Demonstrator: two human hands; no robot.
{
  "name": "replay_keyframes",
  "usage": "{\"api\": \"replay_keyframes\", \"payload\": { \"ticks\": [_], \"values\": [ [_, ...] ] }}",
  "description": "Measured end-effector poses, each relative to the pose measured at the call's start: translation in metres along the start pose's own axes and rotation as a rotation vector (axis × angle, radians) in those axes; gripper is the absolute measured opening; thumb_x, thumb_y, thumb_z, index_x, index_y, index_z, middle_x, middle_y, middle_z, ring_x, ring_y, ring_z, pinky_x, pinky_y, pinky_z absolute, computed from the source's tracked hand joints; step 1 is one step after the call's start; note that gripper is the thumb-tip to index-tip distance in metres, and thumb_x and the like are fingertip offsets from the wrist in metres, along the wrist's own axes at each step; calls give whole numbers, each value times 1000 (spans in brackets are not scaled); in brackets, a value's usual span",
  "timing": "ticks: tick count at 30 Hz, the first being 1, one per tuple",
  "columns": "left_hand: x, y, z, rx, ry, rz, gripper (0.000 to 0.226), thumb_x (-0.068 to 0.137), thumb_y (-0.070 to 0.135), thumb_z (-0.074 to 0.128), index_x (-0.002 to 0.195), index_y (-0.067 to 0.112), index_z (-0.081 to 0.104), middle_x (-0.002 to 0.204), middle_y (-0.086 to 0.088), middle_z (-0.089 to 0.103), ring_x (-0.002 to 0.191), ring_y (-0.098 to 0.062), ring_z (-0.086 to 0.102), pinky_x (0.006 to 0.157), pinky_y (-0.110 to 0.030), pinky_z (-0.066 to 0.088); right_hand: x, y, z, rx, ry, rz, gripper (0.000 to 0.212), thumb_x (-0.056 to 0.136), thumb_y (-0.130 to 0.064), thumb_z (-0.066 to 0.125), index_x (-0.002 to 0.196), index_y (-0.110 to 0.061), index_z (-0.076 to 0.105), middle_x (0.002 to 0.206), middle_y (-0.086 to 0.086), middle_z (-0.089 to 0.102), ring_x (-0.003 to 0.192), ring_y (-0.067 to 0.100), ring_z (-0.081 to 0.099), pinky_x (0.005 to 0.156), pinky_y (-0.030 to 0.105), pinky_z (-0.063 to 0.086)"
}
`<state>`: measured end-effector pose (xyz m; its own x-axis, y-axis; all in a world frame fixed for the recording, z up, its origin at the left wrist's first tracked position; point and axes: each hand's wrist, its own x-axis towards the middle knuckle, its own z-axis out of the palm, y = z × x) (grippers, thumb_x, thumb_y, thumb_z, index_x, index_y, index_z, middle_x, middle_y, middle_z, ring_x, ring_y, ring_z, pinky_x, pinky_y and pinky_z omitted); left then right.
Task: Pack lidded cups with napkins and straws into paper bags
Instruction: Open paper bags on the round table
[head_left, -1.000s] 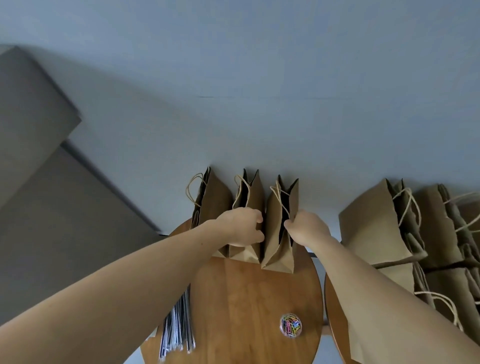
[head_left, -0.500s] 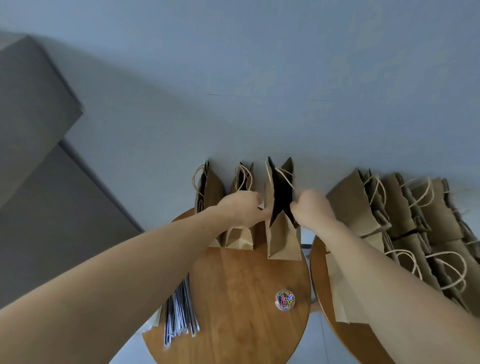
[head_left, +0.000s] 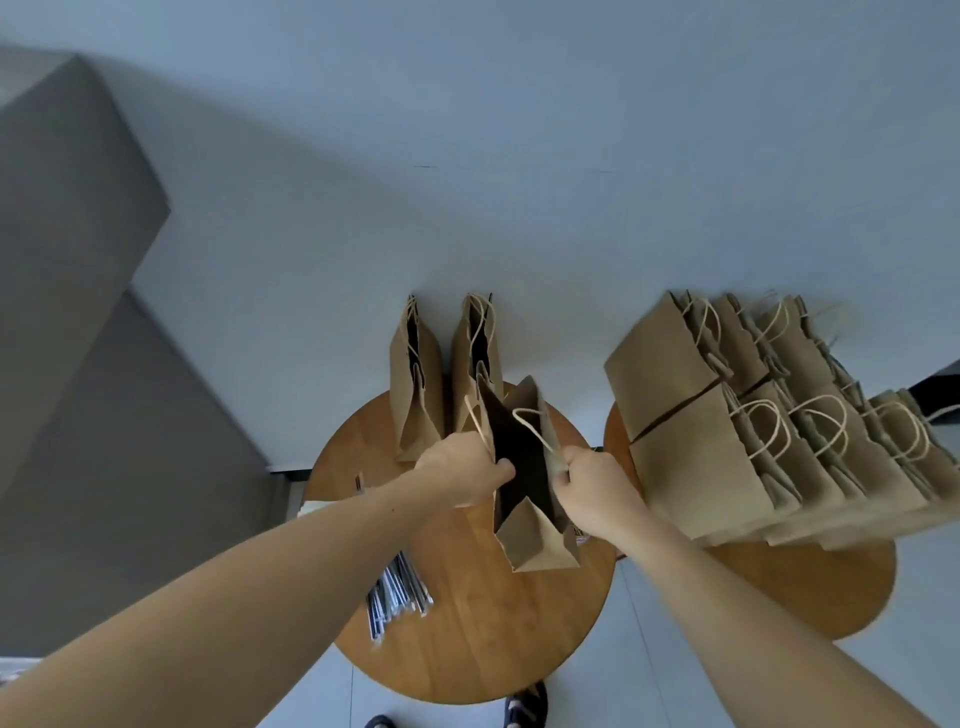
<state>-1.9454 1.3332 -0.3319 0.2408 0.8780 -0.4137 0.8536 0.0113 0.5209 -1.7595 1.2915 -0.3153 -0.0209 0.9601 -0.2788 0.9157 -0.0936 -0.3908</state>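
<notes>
Both hands (head_left: 457, 475) (head_left: 597, 486) hold paper bag (head_left: 540, 540) upright, mouth up.

Person, seen from the head camera. Left forearm (head_left: 260, 597) and right forearm (head_left: 727, 597): bare along the whole visible length, as are the left hand (head_left: 457, 475) and right hand (head_left: 592, 483). Right shoe (head_left: 525, 709): dark, crossed by pale bands. Left shoe (head_left: 381, 722): dark rounded toe, mostly cut off by the lower edge.
</notes>
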Motion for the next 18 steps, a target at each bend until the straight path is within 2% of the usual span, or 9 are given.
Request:
{"api": "replay_keyframes", "payload": {
  "ticks": [3,6,8,11,14,18],
  "values": [
    [-9,-19,28,31,-34,-77,33,93,49,48,88,19,62,75,0,65,67,-14,66,66,-28,59,-6,7,28,33,-58,-18,21,99,-23,53,80,-28,48,67,-14,49,62,6,53,53,11,35],
    [-16,-33,53,34,-62,-204,38,93,51,46,90,17,64,78,0,65,70,-15,66,72,-34,60,-6,17,51,32,-109,-44,21,98,-26,55,80,-32,47,66,-16,51,61,5,56,55,11,38],
    [-19,-39,66,21,-55,-264,34,95,46,46,91,17,63,79,-1,64,72,-17,66,74,-35,60,-4,24,65,29,-131,-56,30,97,-26,58,73,-35,42,62,-14,50,59,4,55,52,10,33],
    [-20,-44,79,-56,-34,-346,25,99,36,48,99,16,63,85,-2,65,76,-18,68,78,-35,61,3,37,80,35,-111,7,27,92,-30,63,74,-34,44,62,-15,49,57,5,55,53,8,34],
    [-21,-41,88,-100,-15,-368,21,100,33,50,109,17,61,92,-1,66,79,-17,68,78,-33,61,10,43,84,12,-90,33,21,90,-39,64,85,-30,46,67,-18,50,61,6,57,57,13,43],
    [-23,-35,92,-68,10,-384,20,101,29,51,111,17,62,95,-2,67,80,-16,68,77,-31,61,15,45,79,-50,-23,11,17,96,-45,53,90,-30,47,72,-15,52,63,9,57,63,21,53]
  ]
}}
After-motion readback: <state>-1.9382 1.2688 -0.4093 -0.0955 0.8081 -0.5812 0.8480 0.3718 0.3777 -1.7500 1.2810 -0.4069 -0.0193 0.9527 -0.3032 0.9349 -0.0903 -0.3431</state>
